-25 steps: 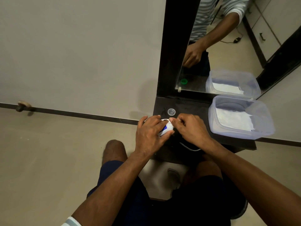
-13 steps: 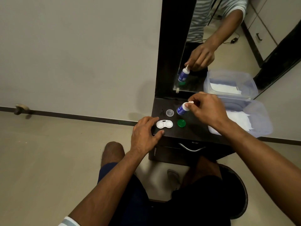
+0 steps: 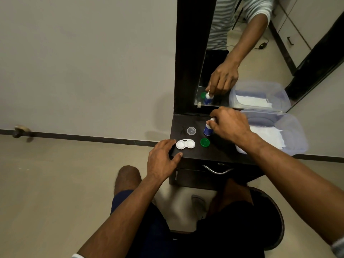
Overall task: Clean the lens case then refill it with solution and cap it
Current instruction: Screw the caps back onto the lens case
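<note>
The right hand [image 3: 229, 125] is closed around the top of a small blue bottle [image 3: 207, 129], its fingertips pinching the white nozzle while the bottle stands upright on the dark table [image 3: 193, 155]. The left hand [image 3: 162, 159] rests at the table's near left corner with its fingers spread and loose, gripping nothing; the thumb lies along the front edge and the index fingertip sits just beside the white lens case [image 3: 185, 144]. That case lies flat and uncapped on the table, both round wells facing up, just right of the left fingertips. A green cap [image 3: 205, 142] lies just past the case, below the bottle and near the right hand's fingers. A clear cap [image 3: 191, 130] sits beyond the case, left of the bottle. A clear plastic box [image 3: 290, 135] with white tissue inside stands behind the right wrist.
</note>
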